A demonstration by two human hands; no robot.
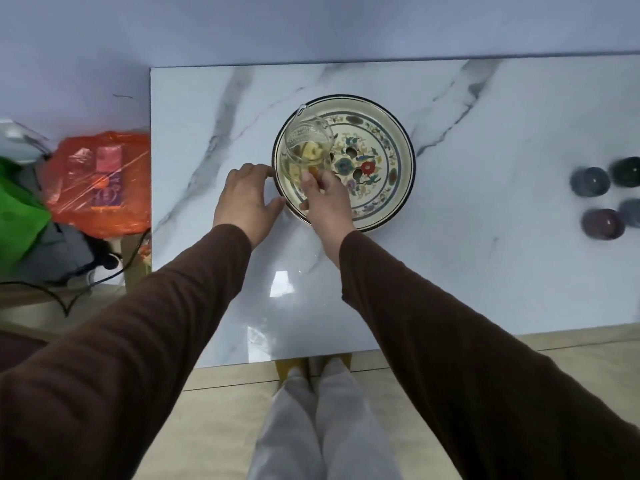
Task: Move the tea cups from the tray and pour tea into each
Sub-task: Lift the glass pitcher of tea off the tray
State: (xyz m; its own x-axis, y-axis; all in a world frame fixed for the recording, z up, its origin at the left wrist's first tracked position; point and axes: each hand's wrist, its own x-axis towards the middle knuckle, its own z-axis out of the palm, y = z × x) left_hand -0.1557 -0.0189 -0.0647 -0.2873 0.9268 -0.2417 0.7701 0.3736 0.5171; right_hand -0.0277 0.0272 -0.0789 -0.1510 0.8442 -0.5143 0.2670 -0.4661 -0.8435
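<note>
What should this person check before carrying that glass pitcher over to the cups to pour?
1. Cups off the tray: ok. Four dark tea cups stand on the marble table, far right; the round floral tray holds none.
2. Grip on pitcher: ok. The right hand holds the glass pitcher by its handle, above the tray.
3. Tea in pitcher: ok, yellowish liquid shows inside.
4. Left hand: ok, open, fingers at the tray's left rim, holding nothing.
5. Path to cups: ok, bare tabletop between.
6. Cups upright and empty: cannot tell, blurred at the frame edge.
</note>
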